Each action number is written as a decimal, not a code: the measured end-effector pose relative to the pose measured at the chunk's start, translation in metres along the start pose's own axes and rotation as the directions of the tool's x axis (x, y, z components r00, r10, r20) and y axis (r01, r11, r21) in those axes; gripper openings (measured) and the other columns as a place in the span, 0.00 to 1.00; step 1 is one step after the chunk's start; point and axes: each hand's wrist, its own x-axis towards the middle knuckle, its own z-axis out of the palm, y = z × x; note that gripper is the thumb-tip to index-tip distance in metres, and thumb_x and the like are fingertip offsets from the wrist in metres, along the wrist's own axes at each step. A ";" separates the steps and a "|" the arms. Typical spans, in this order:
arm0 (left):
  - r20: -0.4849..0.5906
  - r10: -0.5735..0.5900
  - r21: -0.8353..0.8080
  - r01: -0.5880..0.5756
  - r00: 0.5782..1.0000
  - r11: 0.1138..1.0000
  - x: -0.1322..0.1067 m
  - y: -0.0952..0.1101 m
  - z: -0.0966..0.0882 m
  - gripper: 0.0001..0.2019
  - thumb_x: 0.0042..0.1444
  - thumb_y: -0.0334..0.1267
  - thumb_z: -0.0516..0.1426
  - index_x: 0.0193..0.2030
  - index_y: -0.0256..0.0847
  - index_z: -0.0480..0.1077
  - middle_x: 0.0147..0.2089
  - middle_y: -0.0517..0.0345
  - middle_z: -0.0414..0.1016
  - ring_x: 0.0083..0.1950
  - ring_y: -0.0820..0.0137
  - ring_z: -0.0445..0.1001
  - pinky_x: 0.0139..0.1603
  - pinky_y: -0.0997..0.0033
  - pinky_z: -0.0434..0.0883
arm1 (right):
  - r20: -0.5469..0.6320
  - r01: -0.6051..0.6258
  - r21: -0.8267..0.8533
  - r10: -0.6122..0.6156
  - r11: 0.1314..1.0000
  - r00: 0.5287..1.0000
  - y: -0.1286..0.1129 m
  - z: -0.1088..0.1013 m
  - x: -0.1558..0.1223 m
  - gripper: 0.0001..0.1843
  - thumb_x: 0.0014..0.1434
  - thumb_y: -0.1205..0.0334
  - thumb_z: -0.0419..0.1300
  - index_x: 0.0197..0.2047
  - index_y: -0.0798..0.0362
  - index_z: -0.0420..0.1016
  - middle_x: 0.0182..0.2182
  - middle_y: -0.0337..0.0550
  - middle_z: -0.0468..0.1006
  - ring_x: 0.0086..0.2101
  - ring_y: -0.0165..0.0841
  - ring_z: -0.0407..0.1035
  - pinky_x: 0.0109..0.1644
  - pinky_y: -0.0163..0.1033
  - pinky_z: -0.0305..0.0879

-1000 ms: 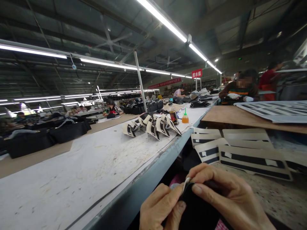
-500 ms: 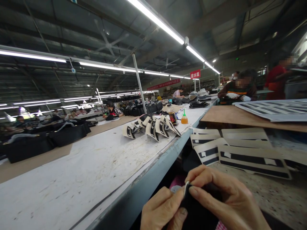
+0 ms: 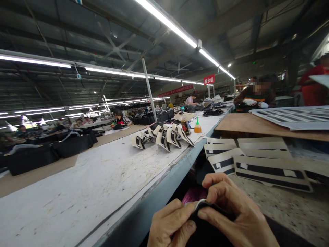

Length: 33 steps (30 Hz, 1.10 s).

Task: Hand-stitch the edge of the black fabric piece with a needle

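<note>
Between my two hands, low in the view, is a black piece of material point(image 3: 205, 224) with a pale edge; its full shape is hidden by my fingers and the dark below. My left hand point(image 3: 171, 224) pinches one end of its edge between thumb and fingers. On the other side, my right hand point(image 3: 235, 212) grips the same edge, thumb in front and a bent finger behind, with the index finger raised. Just beyond my right hand lie flat cream panels point(image 3: 272, 171) with black strips and small white patches.
A long white worktable point(image 3: 102, 178) runs off to the left, carrying curved cream-and-black pieces point(image 3: 164, 137) and an orange glue bottle point(image 3: 197, 127). Black bags point(image 3: 72, 144) line its far side. At right, a co-worker in white gloves point(image 3: 250, 102) sits behind a brown board point(image 3: 241, 124).
My right index finger has lifted off the edge, and the hand has shifted slightly along it. The black piece has tilted a little. A person in red at far right has moved rightward.
</note>
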 end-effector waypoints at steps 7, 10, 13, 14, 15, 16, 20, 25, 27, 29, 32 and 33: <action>0.192 0.085 -0.111 -0.064 0.978 0.992 0.005 -0.006 -0.012 0.15 0.69 0.36 0.55 0.59 0.42 0.75 0.30 0.60 0.67 0.26 0.74 0.67 0.26 0.78 0.64 | 0.054 -0.120 0.223 0.111 0.967 0.992 0.001 -0.001 -0.003 0.11 0.48 0.63 0.73 0.25 0.50 0.73 0.41 0.37 0.72 0.32 0.26 0.69 0.33 0.26 0.67; 0.227 0.061 -0.156 -0.026 0.972 0.987 0.005 -0.006 -0.014 0.15 0.69 0.35 0.55 0.59 0.41 0.76 0.29 0.61 0.64 0.26 0.75 0.64 0.26 0.77 0.62 | 0.064 -0.107 0.248 0.094 0.963 0.993 0.003 -0.005 -0.005 0.13 0.50 0.62 0.74 0.25 0.51 0.72 0.41 0.36 0.69 0.30 0.24 0.69 0.34 0.26 0.70; 0.249 0.035 -0.182 0.012 0.968 0.983 0.004 -0.005 -0.013 0.16 0.70 0.37 0.53 0.61 0.42 0.75 0.30 0.61 0.65 0.26 0.74 0.65 0.26 0.77 0.63 | 0.155 -0.084 0.265 0.043 0.961 0.987 0.007 -0.011 -0.007 0.13 0.53 0.63 0.73 0.29 0.51 0.72 0.44 0.35 0.67 0.28 0.21 0.71 0.36 0.28 0.72; 0.255 0.028 -0.186 0.021 0.966 0.982 0.004 -0.005 -0.012 0.17 0.70 0.37 0.53 0.62 0.42 0.74 0.30 0.60 0.66 0.27 0.74 0.66 0.27 0.77 0.63 | 0.173 -0.083 0.286 0.034 0.955 0.984 0.009 -0.012 -0.007 0.12 0.54 0.63 0.73 0.30 0.50 0.72 0.46 0.35 0.67 0.29 0.22 0.72 0.37 0.29 0.73; 0.258 0.023 -0.186 0.027 0.966 0.982 0.003 -0.004 -0.011 0.17 0.70 0.37 0.53 0.62 0.42 0.73 0.30 0.59 0.66 0.27 0.74 0.67 0.27 0.77 0.64 | 0.180 -0.085 0.318 0.027 0.944 0.983 0.011 -0.013 -0.007 0.13 0.54 0.62 0.74 0.30 0.49 0.72 0.46 0.35 0.67 0.30 0.23 0.73 0.38 0.29 0.73; 0.247 0.018 -0.184 0.029 0.969 0.982 0.002 -0.004 -0.010 0.18 0.70 0.37 0.53 0.63 0.43 0.73 0.30 0.59 0.67 0.27 0.74 0.68 0.27 0.77 0.64 | 0.171 -0.078 0.360 0.016 0.930 0.985 0.013 -0.013 -0.006 0.13 0.54 0.60 0.74 0.30 0.49 0.72 0.46 0.35 0.67 0.31 0.24 0.73 0.39 0.30 0.73; 0.172 0.056 -0.187 -0.023 0.983 0.982 0.003 -0.004 -0.006 0.16 0.68 0.34 0.56 0.61 0.41 0.75 0.29 0.59 0.68 0.25 0.75 0.65 0.25 0.78 0.63 | 0.023 0.023 0.407 -0.035 0.913 0.999 0.021 -0.011 -0.005 0.17 0.64 0.49 0.64 0.27 0.49 0.74 0.41 0.41 0.69 0.42 0.32 0.70 0.48 0.32 0.71; 0.174 0.064 -0.108 -0.045 0.983 0.993 0.006 -0.003 -0.005 0.16 0.66 0.30 0.56 0.59 0.36 0.76 0.28 0.60 0.66 0.25 0.75 0.65 0.25 0.79 0.64 | -0.072 -0.079 0.474 0.128 0.877 0.989 0.028 -0.004 -0.001 0.19 0.65 0.50 0.62 0.27 0.50 0.81 0.44 0.47 0.72 0.45 0.34 0.70 0.39 0.27 0.73; 0.176 0.039 -0.102 -0.021 0.984 0.995 0.006 -0.002 -0.003 0.16 0.66 0.28 0.55 0.58 0.36 0.76 0.29 0.61 0.65 0.25 0.76 0.64 0.25 0.79 0.64 | -0.135 -0.111 0.587 0.232 0.802 0.963 0.031 0.001 0.003 0.12 0.61 0.52 0.68 0.31 0.50 0.83 0.45 0.47 0.74 0.40 0.31 0.73 0.36 0.24 0.73; 0.135 -0.011 -0.137 0.030 0.991 0.990 0.004 0.000 0.000 0.17 0.66 0.28 0.54 0.58 0.39 0.76 0.29 0.62 0.63 0.26 0.76 0.62 0.26 0.79 0.62 | -0.187 -0.097 0.683 0.301 0.724 0.935 0.034 0.003 0.010 0.09 0.57 0.54 0.72 0.34 0.50 0.84 0.41 0.44 0.76 0.35 0.28 0.74 0.37 0.25 0.75; 0.080 -0.106 -0.200 0.120 0.991 0.972 0.000 0.000 0.003 0.18 0.66 0.28 0.55 0.57 0.46 0.77 0.29 0.65 0.59 0.26 0.76 0.58 0.26 0.76 0.58 | -0.259 -0.021 0.730 0.304 0.684 0.917 0.037 -0.003 0.021 0.09 0.57 0.50 0.71 0.32 0.46 0.83 0.35 0.35 0.78 0.33 0.25 0.75 0.43 0.26 0.77; 0.084 -0.126 -0.208 0.141 0.988 0.968 -0.001 0.000 0.003 0.19 0.65 0.28 0.55 0.58 0.48 0.77 0.29 0.65 0.57 0.27 0.75 0.58 0.26 0.75 0.57 | -0.287 0.010 0.734 0.296 0.679 0.911 0.037 -0.007 0.023 0.10 0.57 0.48 0.71 0.32 0.44 0.83 0.36 0.33 0.80 0.33 0.24 0.75 0.44 0.27 0.77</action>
